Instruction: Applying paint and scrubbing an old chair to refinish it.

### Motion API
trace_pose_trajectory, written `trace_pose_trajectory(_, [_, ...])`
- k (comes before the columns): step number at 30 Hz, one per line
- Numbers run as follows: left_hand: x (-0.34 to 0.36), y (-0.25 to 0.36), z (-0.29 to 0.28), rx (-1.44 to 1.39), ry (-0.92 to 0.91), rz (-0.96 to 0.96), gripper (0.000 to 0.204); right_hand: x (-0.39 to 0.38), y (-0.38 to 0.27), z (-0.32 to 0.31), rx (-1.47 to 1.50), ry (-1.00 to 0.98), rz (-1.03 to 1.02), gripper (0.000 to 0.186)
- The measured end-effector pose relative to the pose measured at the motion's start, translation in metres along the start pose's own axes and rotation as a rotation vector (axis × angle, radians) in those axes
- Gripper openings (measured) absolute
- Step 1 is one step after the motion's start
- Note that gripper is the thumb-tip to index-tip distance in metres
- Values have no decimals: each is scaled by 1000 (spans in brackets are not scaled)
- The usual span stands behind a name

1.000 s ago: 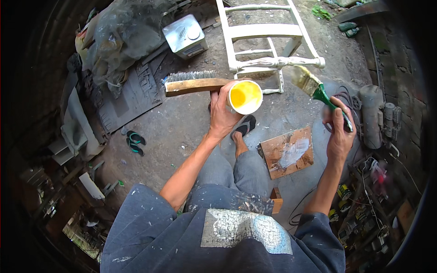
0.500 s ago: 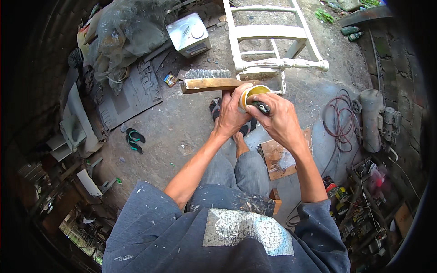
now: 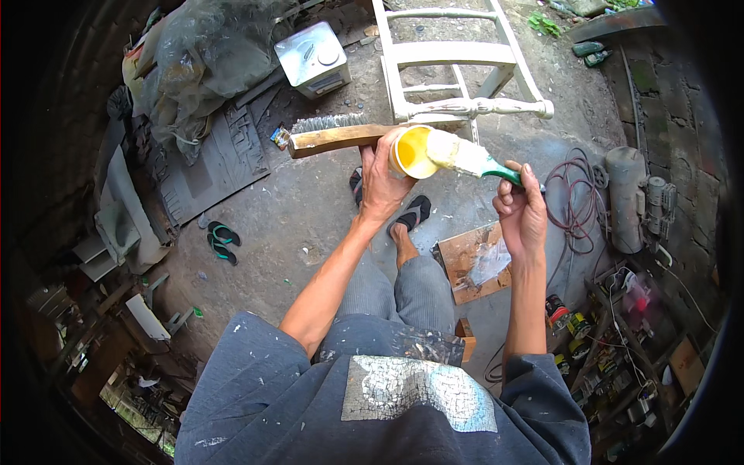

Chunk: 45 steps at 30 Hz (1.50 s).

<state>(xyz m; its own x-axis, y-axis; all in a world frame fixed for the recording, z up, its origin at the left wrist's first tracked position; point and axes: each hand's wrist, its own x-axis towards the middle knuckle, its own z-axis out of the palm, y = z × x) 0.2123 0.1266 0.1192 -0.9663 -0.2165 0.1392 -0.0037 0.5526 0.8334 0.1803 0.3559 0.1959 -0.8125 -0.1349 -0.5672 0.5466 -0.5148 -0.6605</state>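
My left hand (image 3: pixel 379 183) grips a cup (image 3: pixel 409 151) with yellow paint inside, together with a wooden-backed wire brush (image 3: pixel 335 139) that points leftward, bristles upward. My right hand (image 3: pixel 524 205) holds the green handle of a paintbrush (image 3: pixel 462 157). Its cream-coated bristles lie at the right rim of the cup, reaching over its mouth. Just beyond both hands a white wooden chair frame (image 3: pixel 449 54) with turned rungs stands on the ground, partly hidden behind the cup and brushes.
A metal can (image 3: pixel 310 60) and plastic sheeting (image 3: pixel 194 77) lie upper left, flip-flops (image 3: pixel 223 242) lower left. A paint-smeared board (image 3: pixel 457 271) rests by my feet. Right are a coiled hose (image 3: pixel 570 205), a cylindrical tank (image 3: pixel 626 200) and cluttered paint tins (image 3: pixel 577 329) along the wall.
My right hand brought the paintbrush from the right down into the cup, then drew back rightward, tilting it flatter with bristles at the rim. My left hand shifted slightly.
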Motion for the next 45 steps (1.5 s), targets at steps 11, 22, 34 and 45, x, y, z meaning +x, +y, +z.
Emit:
trace_pose_trajectory(11, [7,-13,0,40,12,-32,76,50,45,-30,20,217,-205,34])
trace_pose_trajectory(22, [-17,-22,-21,85,-3,-108,73,53,62,-5,-1189,498,-900,21])
trace_pose_trajectory(34, [-30,-28,-42,93,24,-191,66,42,57,20,-1252,236,-1004,19])
trace_pose_trajectory(45, [-32,-31,-39,58,17,-188,69,47,47,13,-1469,190,-887,23])
